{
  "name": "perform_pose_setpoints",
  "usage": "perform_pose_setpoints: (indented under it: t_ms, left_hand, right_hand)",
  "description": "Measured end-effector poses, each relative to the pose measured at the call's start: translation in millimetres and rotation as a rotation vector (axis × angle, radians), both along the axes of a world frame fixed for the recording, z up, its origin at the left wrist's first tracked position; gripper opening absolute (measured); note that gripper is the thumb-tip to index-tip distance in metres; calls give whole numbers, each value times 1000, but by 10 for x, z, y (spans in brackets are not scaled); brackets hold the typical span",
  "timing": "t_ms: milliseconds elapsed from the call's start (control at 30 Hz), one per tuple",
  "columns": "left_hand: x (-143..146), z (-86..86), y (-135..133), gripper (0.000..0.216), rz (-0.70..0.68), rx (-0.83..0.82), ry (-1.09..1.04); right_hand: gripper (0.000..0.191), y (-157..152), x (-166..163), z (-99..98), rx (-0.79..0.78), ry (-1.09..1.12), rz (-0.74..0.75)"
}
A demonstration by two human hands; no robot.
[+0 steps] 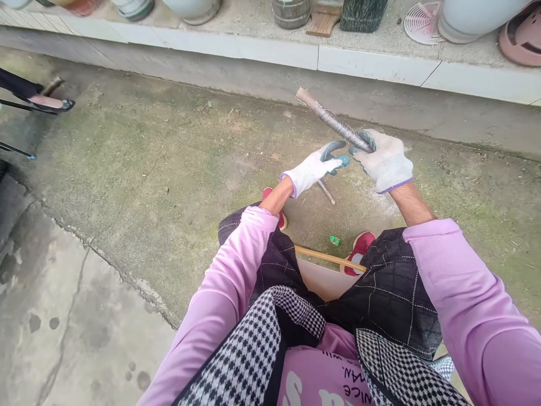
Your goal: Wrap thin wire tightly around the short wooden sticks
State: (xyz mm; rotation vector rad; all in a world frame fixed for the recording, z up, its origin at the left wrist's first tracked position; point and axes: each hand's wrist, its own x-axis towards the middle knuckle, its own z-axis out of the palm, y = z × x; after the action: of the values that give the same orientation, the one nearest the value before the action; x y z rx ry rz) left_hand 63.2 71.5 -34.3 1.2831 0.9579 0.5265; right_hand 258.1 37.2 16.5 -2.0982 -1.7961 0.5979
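Note:
My right hand (382,159), in a white knit glove with grey-blue coated fingers, is closed around one end of a wooden stick wound with silvery wire (340,127). The stick slants up to the left, and its far tip is bare wood. Just left of it, my left hand (316,164) wears the same kind of glove. Its fingers and thumb are curved and apart, close to the right fingertips, with no object visible between them. A thin short stick (327,193) shows beneath the left hand; I cannot tell whether they touch.
I sit low, knees apart, with a yellowish wooden bar (329,257) between them. A green scrap (335,241) lies on the mossy concrete. Ahead runs a white-tiled ledge (274,52) bearing several pots. At the left is another person's foot in a black shoe (53,104).

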Motion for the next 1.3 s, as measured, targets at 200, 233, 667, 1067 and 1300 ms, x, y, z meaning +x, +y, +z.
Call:
perform_pose_setpoints:
  t_ms: [200,233,667,1067,1300]
  left_hand:
    - [-10,47,72,70,4,50,-7]
    - [-25,80,67,72,-18,60,0]
    - [-103,328,-23,40,-103,-178,-163]
    - [-34,363,-376,57,-487,-513,-140]
    - [-114,286,-163,55,-288,-468,-248]
  right_hand:
    - [34,-219,-56,1,32,91,100]
    - [35,-258,-59,47,30,114,112]
    - [38,-684,358,578,-11,46,178]
    - [37,-619,298,427,106,-328,423]
    - [25,-575,525,326,45,-88,259]
